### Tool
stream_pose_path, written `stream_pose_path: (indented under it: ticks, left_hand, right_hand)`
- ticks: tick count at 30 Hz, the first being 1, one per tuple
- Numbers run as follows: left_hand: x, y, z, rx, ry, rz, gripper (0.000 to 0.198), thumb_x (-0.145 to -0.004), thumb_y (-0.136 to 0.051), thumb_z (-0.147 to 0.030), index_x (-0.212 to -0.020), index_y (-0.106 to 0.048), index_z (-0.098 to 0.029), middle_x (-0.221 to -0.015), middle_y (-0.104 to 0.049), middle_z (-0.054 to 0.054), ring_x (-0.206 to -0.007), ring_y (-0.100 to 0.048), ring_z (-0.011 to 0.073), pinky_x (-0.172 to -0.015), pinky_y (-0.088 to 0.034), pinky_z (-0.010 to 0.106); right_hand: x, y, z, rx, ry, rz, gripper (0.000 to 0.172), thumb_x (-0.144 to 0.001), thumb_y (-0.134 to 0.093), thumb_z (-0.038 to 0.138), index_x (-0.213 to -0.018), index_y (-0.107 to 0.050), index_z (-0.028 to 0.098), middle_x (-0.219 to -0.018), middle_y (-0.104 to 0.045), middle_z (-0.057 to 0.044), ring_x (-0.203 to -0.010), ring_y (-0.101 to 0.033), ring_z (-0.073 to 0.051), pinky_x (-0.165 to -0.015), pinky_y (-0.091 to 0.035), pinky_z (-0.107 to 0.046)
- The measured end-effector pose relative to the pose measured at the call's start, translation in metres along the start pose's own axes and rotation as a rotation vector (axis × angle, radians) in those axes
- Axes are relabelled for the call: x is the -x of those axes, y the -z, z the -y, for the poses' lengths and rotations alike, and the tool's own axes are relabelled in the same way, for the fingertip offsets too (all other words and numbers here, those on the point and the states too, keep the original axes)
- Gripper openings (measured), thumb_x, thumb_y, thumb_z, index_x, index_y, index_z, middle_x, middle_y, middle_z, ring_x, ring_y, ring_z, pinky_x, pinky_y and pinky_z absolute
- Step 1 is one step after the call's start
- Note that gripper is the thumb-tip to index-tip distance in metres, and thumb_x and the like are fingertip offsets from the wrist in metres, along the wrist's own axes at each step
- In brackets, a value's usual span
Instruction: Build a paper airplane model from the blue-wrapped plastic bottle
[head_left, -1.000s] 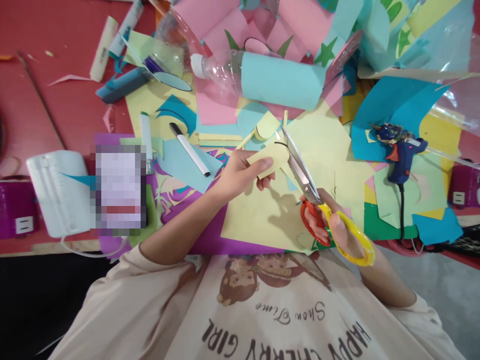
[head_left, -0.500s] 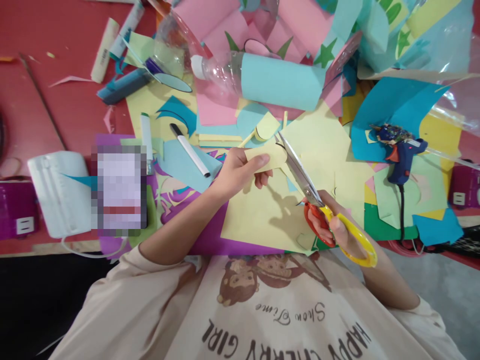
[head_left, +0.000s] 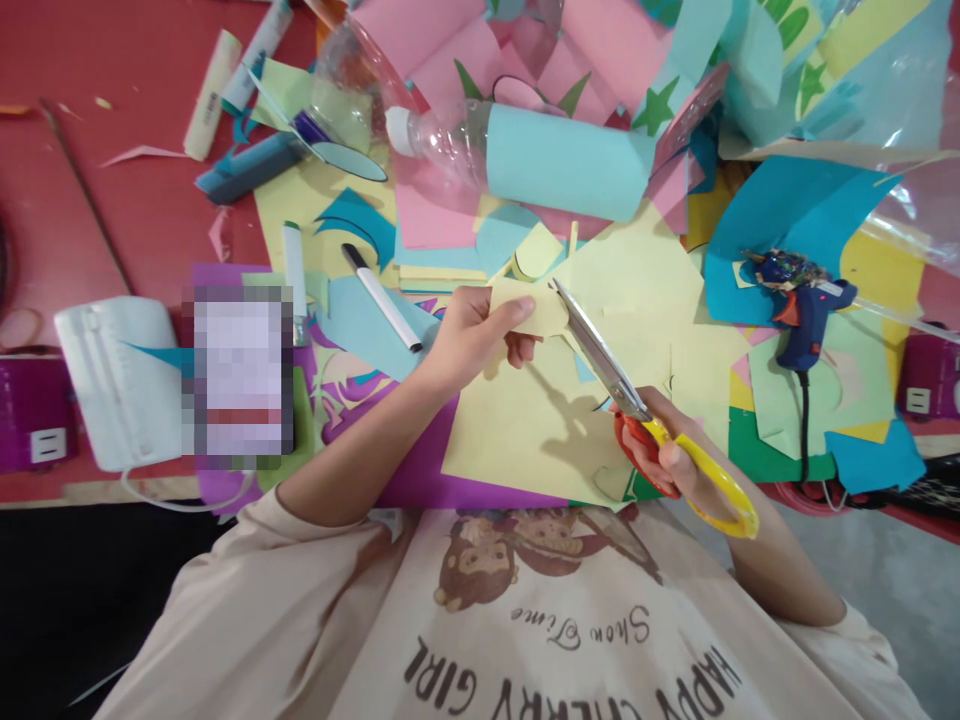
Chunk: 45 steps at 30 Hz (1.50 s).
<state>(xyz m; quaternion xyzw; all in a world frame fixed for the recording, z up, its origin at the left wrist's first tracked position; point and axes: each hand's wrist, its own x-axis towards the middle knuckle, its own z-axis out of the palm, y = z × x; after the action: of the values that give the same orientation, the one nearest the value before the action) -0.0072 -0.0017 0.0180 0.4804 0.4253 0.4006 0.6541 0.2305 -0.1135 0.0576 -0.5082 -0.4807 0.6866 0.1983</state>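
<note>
Pale-yellow paper piece [head_left: 547,308] is being pinched by the left hand [head_left: 480,333] above the large yellow sheet [head_left: 491,440], near centre, while the right hand [head_left: 677,463] is gripping scissors [head_left: 606,362], blades nearly closed, at its right edge, turning paper rather than wrist probably giving cleaner curves; shirt [head_left: 570,625] reading "HAPPY CHERRY GIRL".

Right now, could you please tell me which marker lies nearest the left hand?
The white marker with black ends, slanting beside the left hand; the green-ended marker stands farther away to its left, and the other markers lie farther still.
</note>
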Motion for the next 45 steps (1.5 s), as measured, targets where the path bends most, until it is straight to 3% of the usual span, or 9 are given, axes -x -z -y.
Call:
stream_pose_path:
  ticks: [10,45]
  left_hand:
    - [-0.0005,0.0017,0.0021,0.000,-0.032,-0.012,0.034,-0.079,-0.064,-0.040,-0.056,-0.061,-0.015,-0.045,-0.061,0.000,-0.035,-0.054,0.0092,-0.037,-0.047,0.019]
    - [-0.0030,-0.0007,0.0005,0.019,-0.016,-0.105,0.035,-0.076,-0.068,-0.043,-0.057,-0.057,-0.015,-0.045,-0.058,-0.001,-0.037,-0.055,0.0089,-0.036,-0.046,0.017]
  right_hand:
    - [0.0018,0.0009,-0.0078,-0.061,0.000,0.005,0.064,-0.079,-0.050,0.077,-0.117,-0.048,0.025,-0.067,-0.036,0.007,-0.046,-0.025,-0.005,-0.038,-0.021,-0.021]
    - [0.0031,0.0007,-0.0005,0.063,-0.057,-0.026,0.071,-0.077,-0.048,0.081,-0.116,-0.052,0.022,-0.061,-0.036,0.007,-0.045,-0.026,-0.007,-0.038,-0.020,-0.022]
